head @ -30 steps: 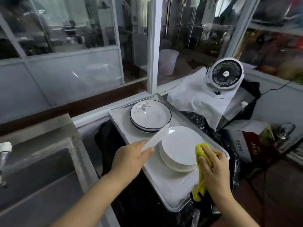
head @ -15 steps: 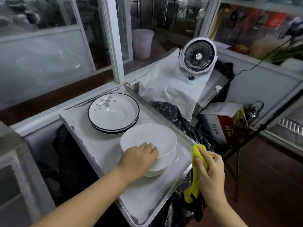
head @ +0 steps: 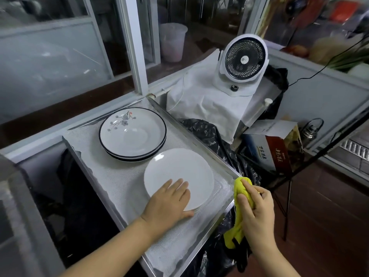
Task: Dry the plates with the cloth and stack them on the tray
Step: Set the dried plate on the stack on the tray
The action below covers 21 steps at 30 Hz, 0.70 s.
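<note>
Step in hand looks like stacking: left hand (head: 169, 202) lies flat, fingers straight and slightly spread, palm down on the near edge of the top white plate (head: 179, 174), lower centre of frame; nothing pinched, just pressing or steadying the plate on its pile. How many plates sit under it can't be told, only a hint of rims at the lower edge. White plate stack sits on the tray (head: 111, 176), a lined metal tray filling centre frame, toward its right near corner. Behind it, upper left of the stack, a second pile of black-rimmed plates (head: 132, 134) with a flower print, rims nearly touching the white stack. Right hand (head: 254, 212), lower right of frame, off the tray's right edge, fingers curled tight round the yellow cloth (head: 242, 188), bunched at top, a tail hanging below the fist; cloth not touching any plate. Judgement: this plate is done and placed, so next move calls for lifting the left hand off and fetching another wet plate, none visible here, then bringing the cloth to it. Risk: sliding the top plate off-centre on release. Small white fan (head: 244, 58) upper right on a draped white sheet, well apart from the tray.
</note>
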Motion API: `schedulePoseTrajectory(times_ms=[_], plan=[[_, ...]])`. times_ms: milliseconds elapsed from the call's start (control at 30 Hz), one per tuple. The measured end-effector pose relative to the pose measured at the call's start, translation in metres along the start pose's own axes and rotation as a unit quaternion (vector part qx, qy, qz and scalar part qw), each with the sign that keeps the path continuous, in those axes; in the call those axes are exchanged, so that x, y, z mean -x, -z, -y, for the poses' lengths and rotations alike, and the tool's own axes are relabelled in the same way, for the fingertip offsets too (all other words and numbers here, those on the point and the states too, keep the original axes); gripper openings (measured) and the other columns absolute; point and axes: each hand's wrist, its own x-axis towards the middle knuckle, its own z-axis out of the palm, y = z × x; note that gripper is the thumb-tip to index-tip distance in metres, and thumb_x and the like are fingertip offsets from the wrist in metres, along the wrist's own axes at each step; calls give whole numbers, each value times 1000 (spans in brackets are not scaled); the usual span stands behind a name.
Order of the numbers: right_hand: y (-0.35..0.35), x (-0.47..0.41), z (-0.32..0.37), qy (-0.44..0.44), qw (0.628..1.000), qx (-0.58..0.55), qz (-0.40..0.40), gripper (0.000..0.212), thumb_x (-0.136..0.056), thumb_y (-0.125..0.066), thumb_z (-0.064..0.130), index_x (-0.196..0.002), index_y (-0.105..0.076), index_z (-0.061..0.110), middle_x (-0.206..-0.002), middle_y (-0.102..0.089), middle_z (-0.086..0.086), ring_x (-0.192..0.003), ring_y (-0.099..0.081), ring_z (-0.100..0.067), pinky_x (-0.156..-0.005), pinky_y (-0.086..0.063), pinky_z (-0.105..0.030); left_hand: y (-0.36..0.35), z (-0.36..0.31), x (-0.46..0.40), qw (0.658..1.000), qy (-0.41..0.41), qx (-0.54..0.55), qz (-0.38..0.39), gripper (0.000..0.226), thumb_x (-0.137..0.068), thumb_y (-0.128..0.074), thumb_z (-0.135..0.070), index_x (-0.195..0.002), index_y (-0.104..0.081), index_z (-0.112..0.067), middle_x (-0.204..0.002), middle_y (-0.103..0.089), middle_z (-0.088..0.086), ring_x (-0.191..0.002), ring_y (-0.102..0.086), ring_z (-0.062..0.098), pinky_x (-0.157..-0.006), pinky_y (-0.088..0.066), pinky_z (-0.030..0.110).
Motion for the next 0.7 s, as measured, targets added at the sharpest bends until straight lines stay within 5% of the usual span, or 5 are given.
schedulePoseTrajectory(times_ms=[133, 500, 600, 700], plan=[[-4, 1, -1, -6, 1000, 0, 15, 37, -88, -63, 12, -120, -61, 29, -105, -46, 3, -104, -45, -21, -87, -33, -31, -4, -3, -1, 999, 22, 37, 7, 62, -81, -38, -58, -92, -75, -10, -106, -72, 8, -101, -68, 22, -84, -56, 37], [-10, 2, 18, 37, 999, -13, 28, 45, -86, -65, 6, -117, -55, 38, -106, -46, 4, -104, -47, -21, -89, -37, -35, -1, -6, -3, 994, 66, 64, 55, 64, -80, -33, -58, -103, -72, -13, -115, -69, 5, -109, -64, 19, -94, -50, 38], [-13, 5, 32, 58, 997, -26, 42, 46, -85, -65, 4, -116, -54, 36, -104, -45, 8, -103, -47, -20, -90, -37, -35, 3, -8, 4, 992, 83, 54, 84, 67, -88, -35, -56, -136, -48, -12, -148, -41, 6, -138, -34, 19, -117, -17, 35], [-18, 9, 55, 83, 992, -57, 71, 46, -85, -66, 3, -115, -54, 36, -104, -45, 12, -102, -46, -10, -89, -36, -25, 13, -10, 16, 974, 156, 159, 30, 70, -87, -40, -62, -145, -33, -23, -155, -27, -6, -142, -16, 9, -112, 5, 20]])
